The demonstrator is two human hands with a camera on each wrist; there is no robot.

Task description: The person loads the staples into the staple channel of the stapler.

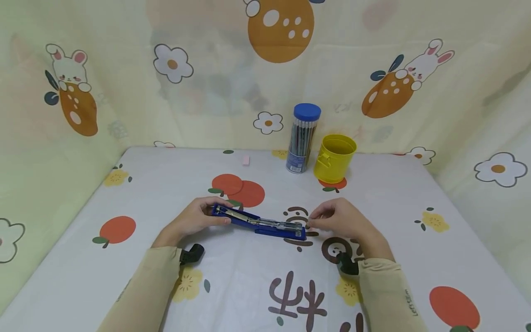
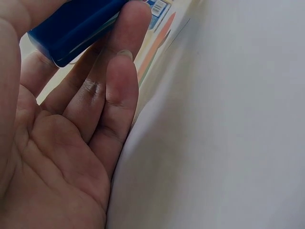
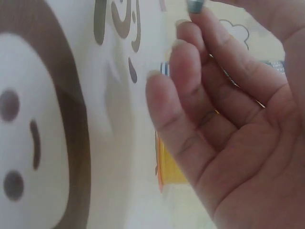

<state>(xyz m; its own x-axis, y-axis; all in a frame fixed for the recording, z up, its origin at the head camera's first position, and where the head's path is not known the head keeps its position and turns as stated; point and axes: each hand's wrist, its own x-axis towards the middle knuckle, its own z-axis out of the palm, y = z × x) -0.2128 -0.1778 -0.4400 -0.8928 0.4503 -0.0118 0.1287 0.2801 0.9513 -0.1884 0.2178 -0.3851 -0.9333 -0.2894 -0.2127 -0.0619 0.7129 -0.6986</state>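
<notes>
In the head view a blue stapler (image 1: 259, 222) is opened out lengthwise, its metal inner parts facing up. My left hand (image 1: 201, 216) grips its left end between thumb and fingers. The left wrist view shows a blue end of the stapler (image 2: 76, 28) held above the curled fingers. Beside the stapler's right end is my right hand (image 1: 342, 220), thumb and forefinger together. Between those fingertips, in the right wrist view, it pinches a small grey, metallic-looking piece (image 3: 195, 5). Only part of that piece shows, so its kind is unclear.
At the back of the table (image 1: 232, 286) stand a clear tube of pencils (image 1: 301, 143) with a blue lid and a yellow bucket-shaped cup (image 1: 332, 163). A small pink eraser-like block (image 1: 246, 160) lies to their left. Patterned cloth (image 1: 207, 106) hangs behind and at both sides.
</notes>
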